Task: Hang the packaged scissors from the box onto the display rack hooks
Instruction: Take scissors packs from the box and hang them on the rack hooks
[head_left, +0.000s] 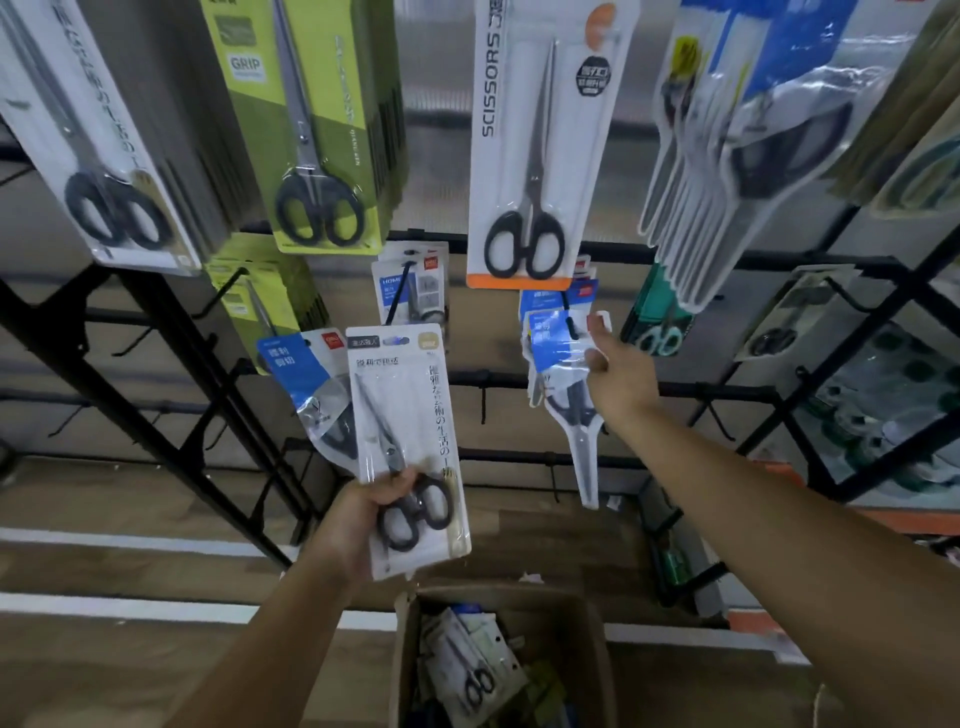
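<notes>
Right hand (610, 364) pinches a blue pack (558, 343) at its hook (569, 325); we'd seat the hole fully before letting go. Left hand (363, 512) grips two spare packs (402, 415).

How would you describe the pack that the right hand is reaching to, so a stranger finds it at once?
Start at the big white SCISSORS pack with the orange bottom edge, top centre of the rack. Directly below hangs a clear pack with a blue label, which the right hand touches. Unlike its neighbours, its long clear tip points downward.
</notes>
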